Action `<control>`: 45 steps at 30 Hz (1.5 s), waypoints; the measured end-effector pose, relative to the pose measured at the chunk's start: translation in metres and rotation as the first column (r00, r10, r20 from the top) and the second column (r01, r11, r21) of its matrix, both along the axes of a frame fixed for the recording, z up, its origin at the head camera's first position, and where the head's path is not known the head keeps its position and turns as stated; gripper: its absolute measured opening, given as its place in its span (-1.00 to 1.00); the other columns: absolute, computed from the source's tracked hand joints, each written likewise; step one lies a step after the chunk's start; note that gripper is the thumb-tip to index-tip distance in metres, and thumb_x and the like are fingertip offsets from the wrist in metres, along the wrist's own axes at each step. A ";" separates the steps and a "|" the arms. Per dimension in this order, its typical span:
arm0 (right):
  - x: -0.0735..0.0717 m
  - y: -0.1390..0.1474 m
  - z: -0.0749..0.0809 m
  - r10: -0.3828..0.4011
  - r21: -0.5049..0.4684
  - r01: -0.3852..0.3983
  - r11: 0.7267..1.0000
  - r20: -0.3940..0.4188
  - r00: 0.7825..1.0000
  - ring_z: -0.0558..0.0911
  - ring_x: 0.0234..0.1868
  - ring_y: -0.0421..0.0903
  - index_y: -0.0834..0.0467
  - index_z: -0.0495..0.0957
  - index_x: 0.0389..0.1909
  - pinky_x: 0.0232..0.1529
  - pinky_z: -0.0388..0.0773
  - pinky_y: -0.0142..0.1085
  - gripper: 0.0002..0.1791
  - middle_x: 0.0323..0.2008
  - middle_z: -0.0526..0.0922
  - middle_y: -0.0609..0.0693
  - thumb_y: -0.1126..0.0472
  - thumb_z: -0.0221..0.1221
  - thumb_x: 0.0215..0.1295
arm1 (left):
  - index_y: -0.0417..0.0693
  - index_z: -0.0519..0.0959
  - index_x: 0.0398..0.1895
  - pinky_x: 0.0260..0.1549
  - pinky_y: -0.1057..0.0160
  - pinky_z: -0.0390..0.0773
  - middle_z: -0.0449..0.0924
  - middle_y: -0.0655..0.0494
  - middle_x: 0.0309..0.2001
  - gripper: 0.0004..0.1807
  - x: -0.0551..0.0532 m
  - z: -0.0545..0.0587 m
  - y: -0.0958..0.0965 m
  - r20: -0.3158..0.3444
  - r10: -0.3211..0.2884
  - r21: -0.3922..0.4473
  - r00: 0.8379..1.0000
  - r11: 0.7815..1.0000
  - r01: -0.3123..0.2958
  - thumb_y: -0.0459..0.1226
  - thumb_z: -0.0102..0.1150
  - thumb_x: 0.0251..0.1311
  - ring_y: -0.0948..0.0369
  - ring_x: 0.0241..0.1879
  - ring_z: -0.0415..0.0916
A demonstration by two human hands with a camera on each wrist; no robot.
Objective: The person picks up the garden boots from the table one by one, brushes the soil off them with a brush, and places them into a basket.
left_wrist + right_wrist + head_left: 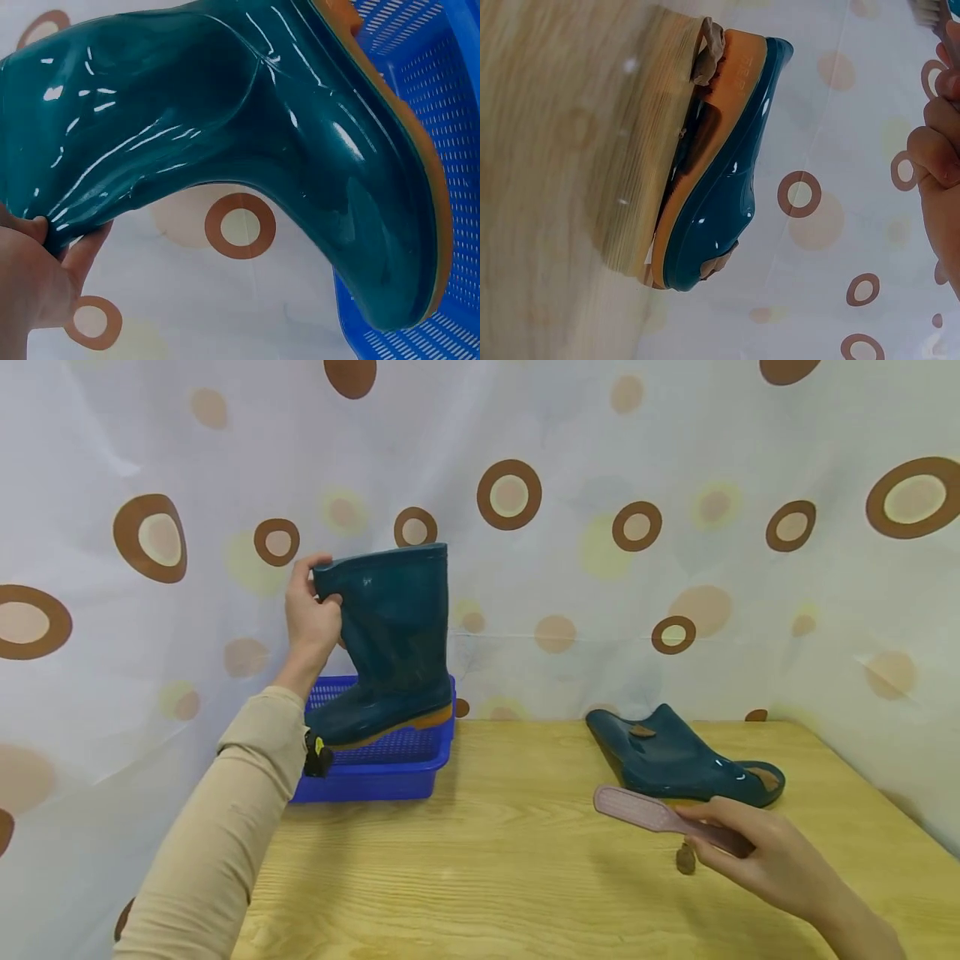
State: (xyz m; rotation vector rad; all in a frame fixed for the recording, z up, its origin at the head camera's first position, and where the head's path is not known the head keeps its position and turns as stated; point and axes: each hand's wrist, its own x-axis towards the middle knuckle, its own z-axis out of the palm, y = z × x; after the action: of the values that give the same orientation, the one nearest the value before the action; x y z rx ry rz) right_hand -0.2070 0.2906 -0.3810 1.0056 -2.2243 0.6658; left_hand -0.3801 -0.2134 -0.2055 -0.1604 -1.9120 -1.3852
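Observation:
My left hand (pixel 311 618) pinches the upper rim of a dark teal rubber boot (pixel 397 618), thumb on one side and fingers on the other. The boot stands roughly upright over a blue plastic basket (pixel 375 783); whether its orange sole (pixel 429 172) touches the basket is unclear. My right hand (pixel 780 856) grips the handle of a pinkish brush (pixel 637 808), held above the table. Bristles (pixel 928 11) show at the right wrist view's corner. Behind the brush, a second teal boot (pixel 675 760) lies on the table with brown clumps (pixel 709 52) stuck to it.
A small brown lump (pixel 686 858) lies on the wood-grain table (pixel 510 860) beneath my right hand. White sheeting (pixel 570 585) with brown circles hangs behind the table and along both sides.

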 end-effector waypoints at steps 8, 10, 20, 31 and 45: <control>-0.001 -0.001 0.001 -0.019 0.000 0.019 1.000 0.020 1.000 0.28 -0.54 -0.52 0.00 0.65 -0.04 -0.55 0.24 -0.68 -0.40 -0.37 0.49 -0.43 0.52 0.44 -0.16 | 0.05 0.26 0.38 0.34 0.15 0.39 0.35 0.00 0.35 -0.38 0.002 0.002 -0.012 0.112 0.034 -0.026 0.993 0.999 -0.031 -0.57 -0.26 0.30 0.12 0.17 0.35; -0.001 -0.001 0.000 -0.017 -0.001 0.017 1.000 0.020 1.000 0.28 -0.54 -0.52 0.01 0.65 -0.05 -0.56 0.24 -0.68 -0.41 -0.37 0.50 -0.43 0.51 0.44 -0.16 | 0.05 0.26 0.38 0.40 0.11 0.33 0.33 0.01 0.39 -0.37 0.001 0.000 -0.014 0.133 0.035 -0.047 0.991 0.998 -0.029 -0.57 -0.26 0.28 0.09 0.25 0.32; -0.003 0.000 -0.001 0.023 -0.005 -0.023 1.000 0.020 1.000 0.31 -0.53 -0.52 0.04 0.65 -0.03 -0.55 0.27 -0.68 -0.54 -0.35 0.60 -0.31 0.40 0.44 0.00 | -0.03 0.22 0.42 0.40 -0.03 0.24 0.26 -0.09 0.43 -0.30 0.000 -0.013 -0.037 0.234 0.049 -0.151 0.971 0.988 -0.014 -0.58 -0.29 0.16 -0.02 0.30 0.22; -0.001 0.003 -0.002 0.010 -0.008 -0.010 1.000 0.022 1.000 0.31 -0.52 -0.52 0.04 0.65 -0.03 -0.55 0.27 -0.68 -0.51 -0.34 0.59 -0.33 0.43 0.44 -0.03 | -0.11 0.13 0.47 0.09 -0.01 0.39 0.24 -0.29 0.38 -0.28 0.000 -0.009 -0.042 0.343 -0.065 -0.217 0.937 0.965 0.146 -0.59 -0.28 0.19 -0.12 0.15 0.31; -0.003 0.000 -0.001 0.039 -0.015 -0.038 0.999 0.030 0.999 0.30 -0.53 -0.51 0.06 0.66 -0.05 -0.55 0.25 -0.67 -0.56 -0.36 0.60 -0.27 0.42 0.43 0.01 | -0.06 0.01 0.54 -0.36 0.18 0.27 0.03 -0.28 0.52 -0.21 -0.014 -0.047 -0.056 0.436 0.014 -0.307 0.900 0.942 0.134 -0.58 -0.27 0.18 -0.11 -0.02 0.25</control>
State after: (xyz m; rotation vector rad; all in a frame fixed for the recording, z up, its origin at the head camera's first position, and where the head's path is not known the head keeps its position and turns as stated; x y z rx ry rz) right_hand -0.2097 0.2907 -0.3818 1.0403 -2.2277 0.7170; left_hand -0.3937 -0.2693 -0.2529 -0.0767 -2.5308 -1.1965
